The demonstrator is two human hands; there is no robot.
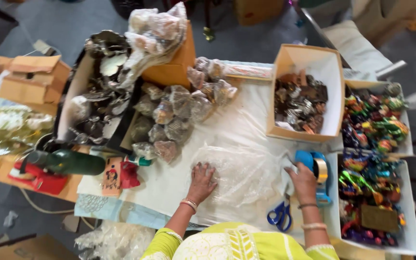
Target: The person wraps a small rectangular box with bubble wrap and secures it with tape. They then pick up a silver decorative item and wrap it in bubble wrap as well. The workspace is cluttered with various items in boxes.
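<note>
A sheet of clear bubble wrap lies spread on the white table cover in front of me. My left hand rests flat on its left edge, fingers apart. My right hand is at the wrap's right edge, gripping a corner of it, beside a blue tape dispenser. Blue-handled scissors lie just below my right hand.
Several wrapped bundles pile up at the middle left. A cardboard box holds small metal pieces. White trays of colourful ornaments stand on the right. A dark green bottle and a box of silver pieces sit left.
</note>
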